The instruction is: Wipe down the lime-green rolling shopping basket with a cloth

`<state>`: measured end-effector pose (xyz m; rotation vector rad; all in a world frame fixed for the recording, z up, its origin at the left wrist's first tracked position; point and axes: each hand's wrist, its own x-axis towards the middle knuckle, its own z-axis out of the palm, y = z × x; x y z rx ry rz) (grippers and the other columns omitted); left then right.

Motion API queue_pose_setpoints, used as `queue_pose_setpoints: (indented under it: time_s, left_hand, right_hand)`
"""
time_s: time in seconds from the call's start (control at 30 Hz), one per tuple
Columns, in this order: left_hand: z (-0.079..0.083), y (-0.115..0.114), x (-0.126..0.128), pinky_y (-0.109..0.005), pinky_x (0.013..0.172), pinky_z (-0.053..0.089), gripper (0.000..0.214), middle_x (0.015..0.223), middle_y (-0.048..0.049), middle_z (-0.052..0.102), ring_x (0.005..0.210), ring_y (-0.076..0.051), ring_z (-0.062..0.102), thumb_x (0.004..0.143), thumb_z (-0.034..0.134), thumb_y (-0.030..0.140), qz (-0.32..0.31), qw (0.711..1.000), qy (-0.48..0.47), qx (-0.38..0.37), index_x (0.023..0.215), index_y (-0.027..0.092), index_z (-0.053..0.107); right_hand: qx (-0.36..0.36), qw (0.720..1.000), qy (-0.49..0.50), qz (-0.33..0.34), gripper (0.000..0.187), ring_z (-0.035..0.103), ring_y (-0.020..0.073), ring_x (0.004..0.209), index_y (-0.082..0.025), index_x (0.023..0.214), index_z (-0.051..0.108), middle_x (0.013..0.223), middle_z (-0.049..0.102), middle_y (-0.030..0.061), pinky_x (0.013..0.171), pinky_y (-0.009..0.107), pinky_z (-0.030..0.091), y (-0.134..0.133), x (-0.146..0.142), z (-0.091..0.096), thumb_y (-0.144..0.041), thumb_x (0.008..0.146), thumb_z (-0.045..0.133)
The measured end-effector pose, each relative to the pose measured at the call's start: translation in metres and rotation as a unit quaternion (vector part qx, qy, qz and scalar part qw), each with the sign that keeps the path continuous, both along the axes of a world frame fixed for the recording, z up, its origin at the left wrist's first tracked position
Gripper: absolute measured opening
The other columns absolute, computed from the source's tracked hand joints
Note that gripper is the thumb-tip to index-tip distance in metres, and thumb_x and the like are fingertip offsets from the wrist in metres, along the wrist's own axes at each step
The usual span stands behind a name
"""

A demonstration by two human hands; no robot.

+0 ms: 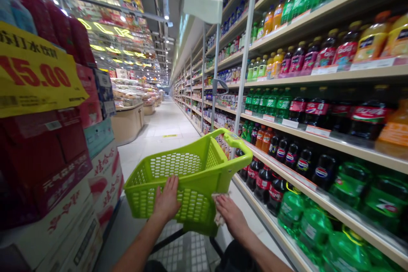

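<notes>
A bright green plastic shopping cart (197,182) with perforated sides stands sideways in the aisle, its handle toward the shelves on the right. My left hand (167,199) rests against the upper edge of the near side, with the fingertips over the rim; its grip is on the cart. Lower down, near the handle end, my right hand (230,212) presses a crumpled pale cloth (219,208) to the cart's side. Part of the cloth is hidden under the fingers. The basket's floor is mostly out of sight behind the near wall.
Shelves (318,72) of soda bottles line the right side, with large green bottles (314,225) at the bottom. Stacked drink cartons (60,178) and a yellow price sign (38,70) stand close on the left. The tiled aisle (162,119) runs ahead past display counters (127,123).
</notes>
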<state>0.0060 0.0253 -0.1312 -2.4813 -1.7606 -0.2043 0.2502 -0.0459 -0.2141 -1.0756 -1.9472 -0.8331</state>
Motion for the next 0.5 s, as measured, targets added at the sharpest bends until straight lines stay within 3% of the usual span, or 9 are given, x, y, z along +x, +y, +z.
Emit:
queue_pose_setpoints:
  time_s: [0.07,0.17,0.23,0.3,0.43,0.5]
  left_hand:
    - [-0.003,-0.001,0.001,-0.049,0.105,0.016,0.078,0.146,-0.0067,0.009,0.134,-0.021,0.008,0.065,0.044,0.014,-0.003,1.0,-0.002,0.006,0.137,0.013,0.013]
    - [-0.007,-0.003,0.003,-0.049,0.105,0.016,0.079,0.146,-0.0068,0.008,0.134,-0.021,0.007,0.065,0.043,0.014,-0.003,1.0,-0.011,0.016,0.137,0.012,0.012]
    - [-0.008,-0.004,0.005,-0.049,0.105,0.015,0.079,0.146,-0.0072,0.008,0.134,-0.022,0.007,0.065,0.044,0.014,-0.003,1.0,-0.013,0.018,0.137,0.013,0.012]
    - [-0.008,-0.004,0.007,-0.049,0.105,0.015,0.079,0.146,-0.007,0.008,0.134,-0.022,0.008,0.064,0.043,0.014,-0.002,1.0,-0.011,0.018,0.137,0.013,0.012]
    - [-0.007,-0.004,0.008,-0.049,0.104,0.016,0.079,0.146,-0.0067,0.01,0.134,-0.022,0.011,0.063,0.041,0.013,-0.002,1.0,-0.001,0.028,0.137,0.012,0.014]
    - [-0.009,-0.003,0.008,-0.049,0.104,0.016,0.079,0.146,-0.0074,0.012,0.133,-0.022,0.012,0.063,0.041,0.013,-0.006,0.999,0.0,0.037,0.137,0.011,0.014]
  right_hand:
    - [0.011,0.999,0.03,-0.01,0.035,0.042,0.0152,0.119,-0.019,0.112,0.055,0.115,0.059,0.0073,0.095,0.036,0.043,-0.002,0.004,0.015,-0.008,0.084,0.039]
    - [0.044,0.994,0.089,-0.041,0.042,0.035,0.0199,0.125,-0.017,0.118,0.051,0.126,0.049,0.0101,0.099,0.046,0.036,0.004,0.017,0.056,-0.004,0.08,0.038]
    - [0.055,0.992,0.101,-0.059,0.044,0.032,0.0204,0.126,-0.017,0.118,0.051,0.128,0.047,0.0107,0.1,0.047,0.035,0.008,0.022,0.066,-0.002,0.079,0.037]
    - [0.049,0.995,0.073,-0.056,0.043,0.034,0.0186,0.125,-0.018,0.116,0.053,0.124,0.052,0.0092,0.099,0.044,0.038,0.009,0.023,0.05,-0.002,0.079,0.036]
    - [-0.004,1.0,0.002,-0.028,0.035,0.043,0.0153,0.119,-0.02,0.112,0.055,0.112,0.061,0.0057,0.092,0.035,0.045,-0.002,0.02,-0.001,-0.009,0.082,0.041]
    - [-0.014,0.999,0.022,-0.032,0.038,0.042,0.0161,0.119,-0.02,0.115,0.053,0.116,0.058,0.0069,0.094,0.037,0.044,-0.007,0.025,0.003,-0.007,0.082,0.039]
